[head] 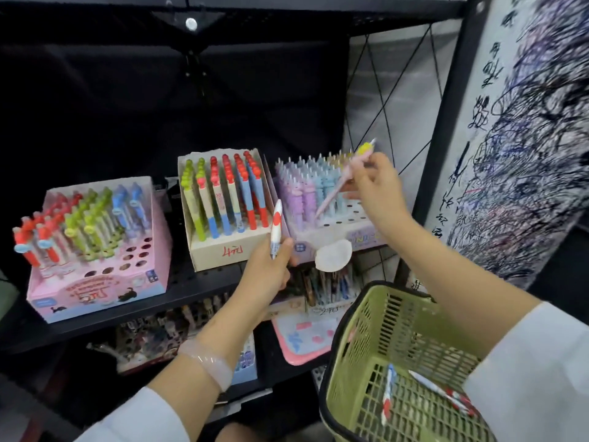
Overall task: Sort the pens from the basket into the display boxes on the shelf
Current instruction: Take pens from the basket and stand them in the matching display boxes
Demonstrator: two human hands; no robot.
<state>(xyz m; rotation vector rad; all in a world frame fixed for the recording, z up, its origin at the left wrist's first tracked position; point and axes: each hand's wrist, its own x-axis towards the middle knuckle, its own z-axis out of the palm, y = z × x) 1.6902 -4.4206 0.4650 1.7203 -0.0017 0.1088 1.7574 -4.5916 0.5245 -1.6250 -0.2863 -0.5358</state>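
My right hand [374, 183] pinches a pink pen [342, 180] with a yellow top, slanted tip-down over the purple display box [338, 237] at the right of the shelf. That box holds several lilac and light-blue pens and has open holes near the front. My left hand [267, 269] grips a white pen with a red top [276, 228], upright in front of the beige middle box [223, 253]. A pink box [95, 291] stands at the left. The green basket [360, 346] hangs on my right forearm with two pens [388, 393] inside.
The boxes stand on a black shelf [191, 288] with a dark back panel. More pen boxes and a pink board [302, 339] sit on the shelf below. A scribbled white test sheet [526, 138] hangs beside the black upright post at the right.
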